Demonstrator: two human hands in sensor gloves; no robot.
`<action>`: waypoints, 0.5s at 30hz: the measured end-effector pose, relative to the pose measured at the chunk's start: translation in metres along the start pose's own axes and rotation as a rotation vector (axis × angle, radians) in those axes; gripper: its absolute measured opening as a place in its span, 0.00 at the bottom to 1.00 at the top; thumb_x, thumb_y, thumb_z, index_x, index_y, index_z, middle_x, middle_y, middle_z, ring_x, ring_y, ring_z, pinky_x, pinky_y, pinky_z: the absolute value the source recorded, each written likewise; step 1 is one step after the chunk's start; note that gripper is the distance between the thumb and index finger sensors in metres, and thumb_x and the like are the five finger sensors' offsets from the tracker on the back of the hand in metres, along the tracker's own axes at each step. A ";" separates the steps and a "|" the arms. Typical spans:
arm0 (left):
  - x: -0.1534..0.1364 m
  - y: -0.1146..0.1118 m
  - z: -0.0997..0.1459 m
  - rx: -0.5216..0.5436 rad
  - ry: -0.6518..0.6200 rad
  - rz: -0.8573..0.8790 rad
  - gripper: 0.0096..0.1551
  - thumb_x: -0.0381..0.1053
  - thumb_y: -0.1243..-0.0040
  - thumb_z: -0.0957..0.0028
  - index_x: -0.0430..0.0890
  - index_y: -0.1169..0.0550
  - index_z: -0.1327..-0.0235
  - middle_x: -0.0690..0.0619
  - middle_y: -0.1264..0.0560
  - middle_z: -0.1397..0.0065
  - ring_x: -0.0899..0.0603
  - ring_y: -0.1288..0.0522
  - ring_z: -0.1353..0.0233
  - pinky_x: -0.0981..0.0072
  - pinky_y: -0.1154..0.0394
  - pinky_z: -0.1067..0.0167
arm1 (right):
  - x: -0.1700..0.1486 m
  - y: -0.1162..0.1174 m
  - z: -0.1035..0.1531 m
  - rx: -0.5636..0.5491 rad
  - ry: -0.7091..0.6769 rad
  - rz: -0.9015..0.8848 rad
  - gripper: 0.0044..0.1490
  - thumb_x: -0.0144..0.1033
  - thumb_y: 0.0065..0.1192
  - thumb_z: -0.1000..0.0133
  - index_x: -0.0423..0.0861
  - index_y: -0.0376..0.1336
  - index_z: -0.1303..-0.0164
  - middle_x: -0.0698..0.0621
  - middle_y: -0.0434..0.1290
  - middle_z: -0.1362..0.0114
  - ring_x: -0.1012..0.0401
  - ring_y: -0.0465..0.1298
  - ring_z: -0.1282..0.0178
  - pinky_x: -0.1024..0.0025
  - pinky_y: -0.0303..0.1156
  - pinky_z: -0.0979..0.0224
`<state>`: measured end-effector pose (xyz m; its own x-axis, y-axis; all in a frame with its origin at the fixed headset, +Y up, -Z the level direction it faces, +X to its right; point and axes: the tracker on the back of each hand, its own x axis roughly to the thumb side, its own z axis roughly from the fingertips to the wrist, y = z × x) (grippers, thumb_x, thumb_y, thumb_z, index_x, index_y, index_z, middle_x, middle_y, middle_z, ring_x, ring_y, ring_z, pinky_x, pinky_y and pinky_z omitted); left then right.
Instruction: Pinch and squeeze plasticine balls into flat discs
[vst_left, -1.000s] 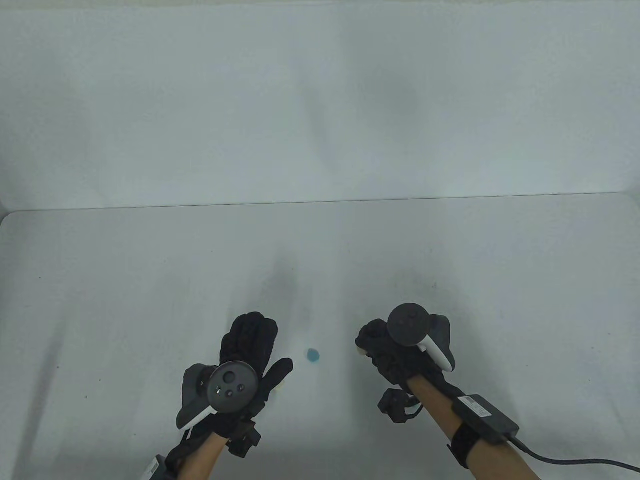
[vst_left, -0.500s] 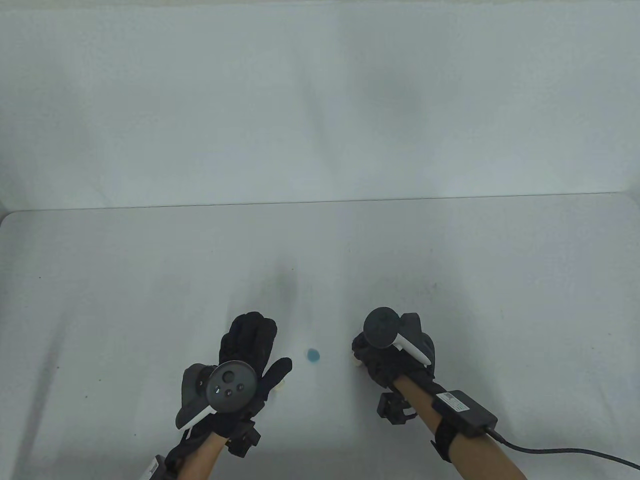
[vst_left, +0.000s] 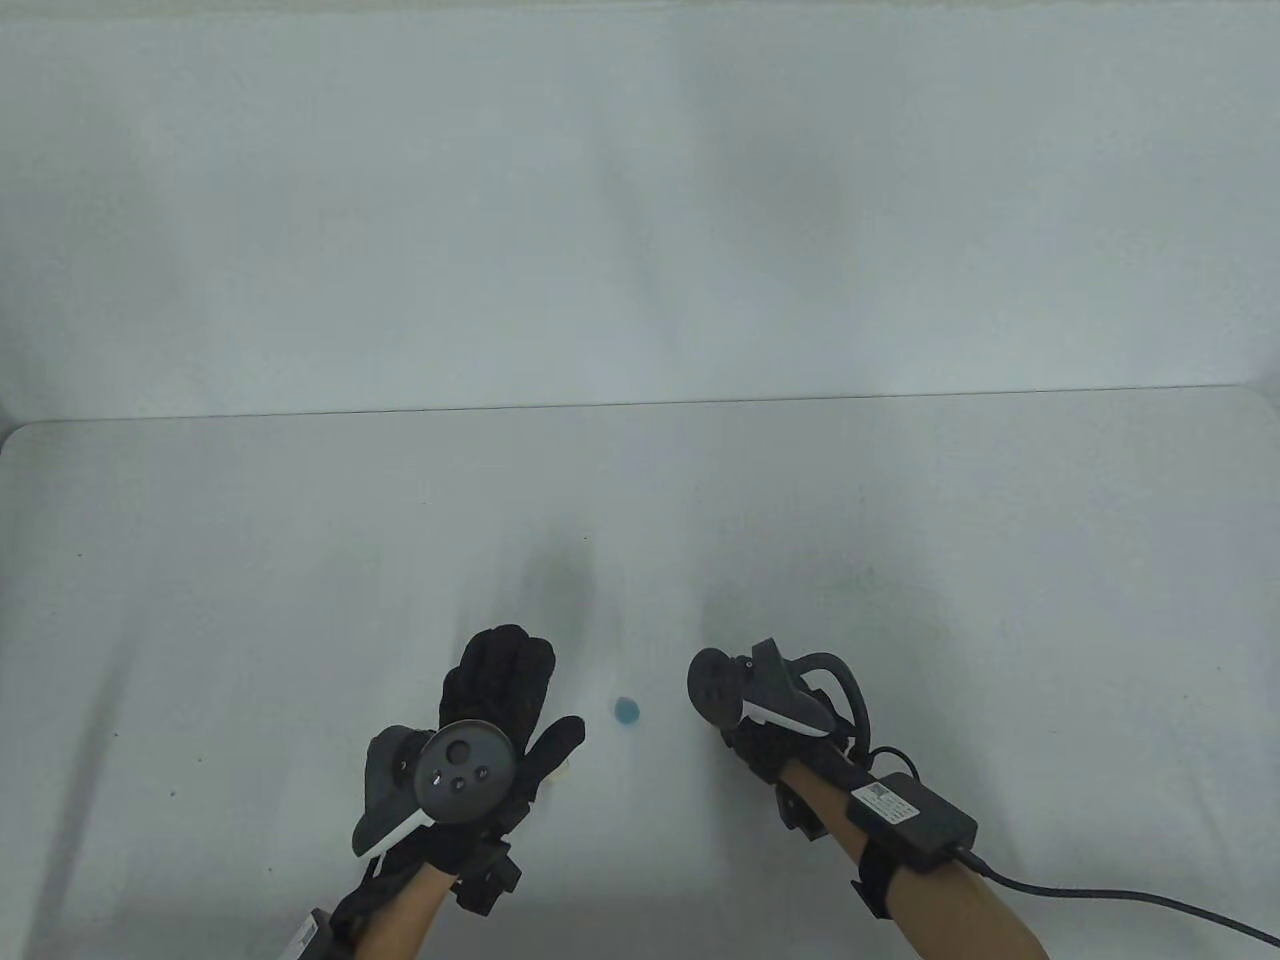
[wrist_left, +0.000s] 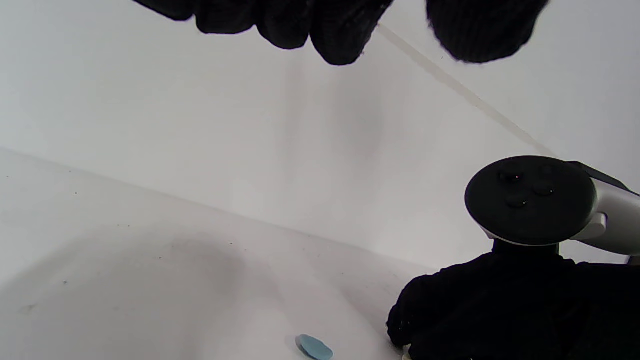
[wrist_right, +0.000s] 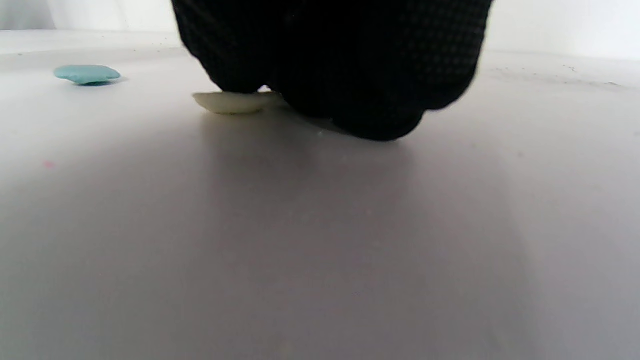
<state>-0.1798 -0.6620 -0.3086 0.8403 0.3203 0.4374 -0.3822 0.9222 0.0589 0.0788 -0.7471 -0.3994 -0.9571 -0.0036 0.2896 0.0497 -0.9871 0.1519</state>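
Table view shows the white table (vst_left: 250, 560) filling the lower half of the picture, with a pale wall (vst_left: 640, 200) behind it. On the table's near part, the left hand (vst_left: 490, 720) lies palm down with its fingers stretched forward and the thumb spread to the side, holding nothing; a round tracker (vst_left: 466, 771) sits on its back. The right hand (vst_left: 775, 740) is curled into a fist turned toward the left, its own tracker (vst_left: 765, 690) tipped on edge above it, and a black box (vst_left: 912, 810) with a cable is strapped to that forearm. Between the two hands, apart from both, a small blue disc (vst_left: 627, 711) lies flat on the table. In the right wrist view the knuckles of the closed right hand (wrist_right: 345, 65) press down on a cream disc (wrist_right: 232, 102), already flattened against the table, with the blue disc (wrist_right: 87, 73) off to its side. A sliver of pale plasticine (vst_left: 562, 770) peeks out just beside the left thumb; whether the thumb touches it cannot be told.
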 end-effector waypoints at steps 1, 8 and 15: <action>0.000 0.000 0.000 0.001 -0.001 0.000 0.46 0.60 0.49 0.41 0.34 0.41 0.17 0.30 0.49 0.16 0.21 0.50 0.19 0.31 0.47 0.28 | -0.001 -0.002 0.000 0.015 0.002 -0.017 0.26 0.42 0.64 0.40 0.47 0.67 0.32 0.50 0.78 0.42 0.57 0.82 0.51 0.74 0.82 0.53; 0.000 0.001 0.000 0.006 -0.002 0.006 0.46 0.60 0.49 0.41 0.34 0.41 0.17 0.30 0.49 0.16 0.21 0.50 0.19 0.31 0.47 0.28 | -0.017 -0.039 0.024 0.017 -0.051 -0.128 0.32 0.46 0.61 0.39 0.45 0.64 0.27 0.45 0.76 0.33 0.53 0.82 0.47 0.71 0.82 0.51; 0.001 0.002 0.001 0.009 -0.010 0.005 0.46 0.60 0.49 0.41 0.34 0.41 0.17 0.30 0.48 0.16 0.21 0.50 0.19 0.31 0.47 0.28 | -0.044 -0.061 0.064 0.036 -0.116 -0.155 0.34 0.48 0.61 0.39 0.46 0.63 0.25 0.45 0.75 0.30 0.51 0.82 0.44 0.69 0.82 0.50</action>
<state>-0.1798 -0.6603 -0.3074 0.8344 0.3223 0.4470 -0.3895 0.9187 0.0648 0.1364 -0.6768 -0.3608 -0.9151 0.1683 0.3664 -0.0835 -0.9681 0.2361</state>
